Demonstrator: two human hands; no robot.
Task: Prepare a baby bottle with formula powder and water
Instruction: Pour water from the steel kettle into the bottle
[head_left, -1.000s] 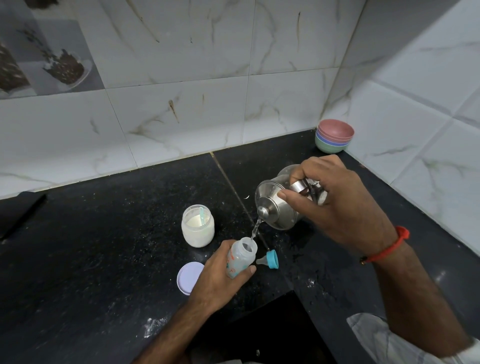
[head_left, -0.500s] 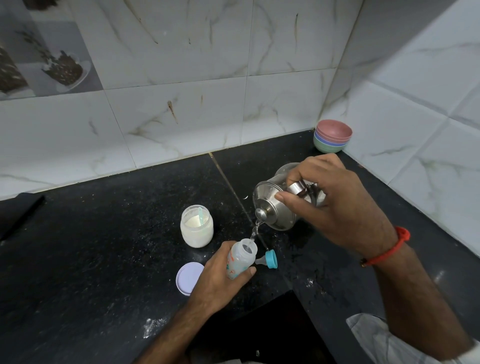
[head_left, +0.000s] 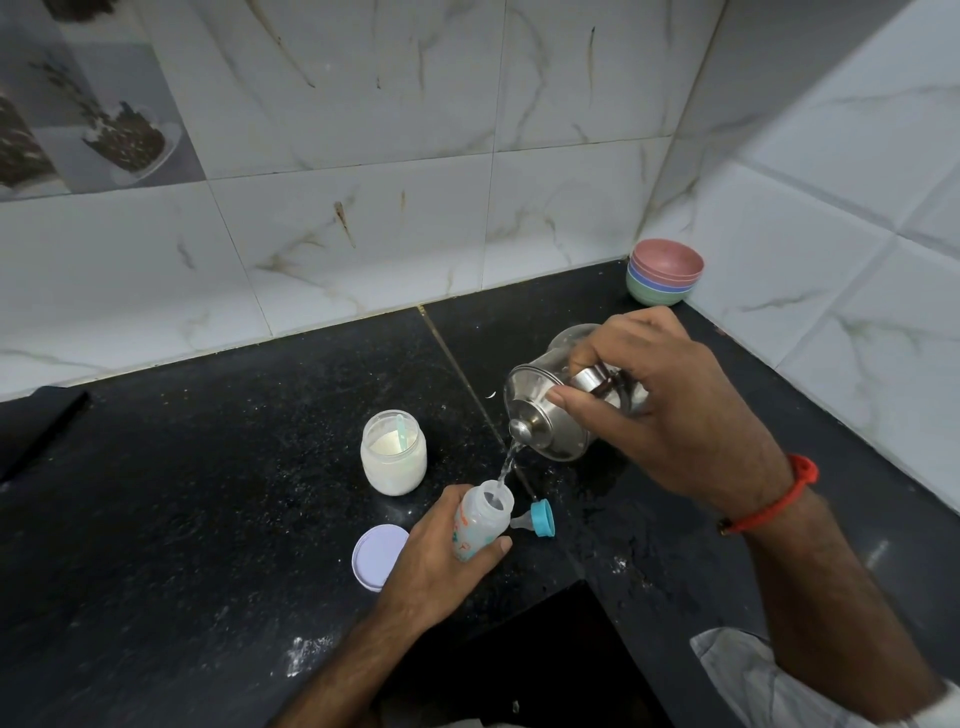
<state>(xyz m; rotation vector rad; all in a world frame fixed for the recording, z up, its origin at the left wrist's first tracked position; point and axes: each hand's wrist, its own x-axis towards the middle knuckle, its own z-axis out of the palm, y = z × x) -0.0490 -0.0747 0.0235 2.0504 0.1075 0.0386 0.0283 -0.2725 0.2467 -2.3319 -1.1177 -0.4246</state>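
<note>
Water runs w/ no break since a sec ago from steel kettle (head_left: 550, 415), tipped in right hand (head_left: 670, 410) gripping its handle, into open bottle (head_left: 480, 522) on counter (head_left: 208, 493), left hand (head_left: 441, 556) wrapped round it: filling continues, nipple cap (head_left: 537, 518) beside.

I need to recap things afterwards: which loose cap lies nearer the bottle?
The blue teat cap, just right of the baby bottle; the lilac jar lid lies farther left.
</note>
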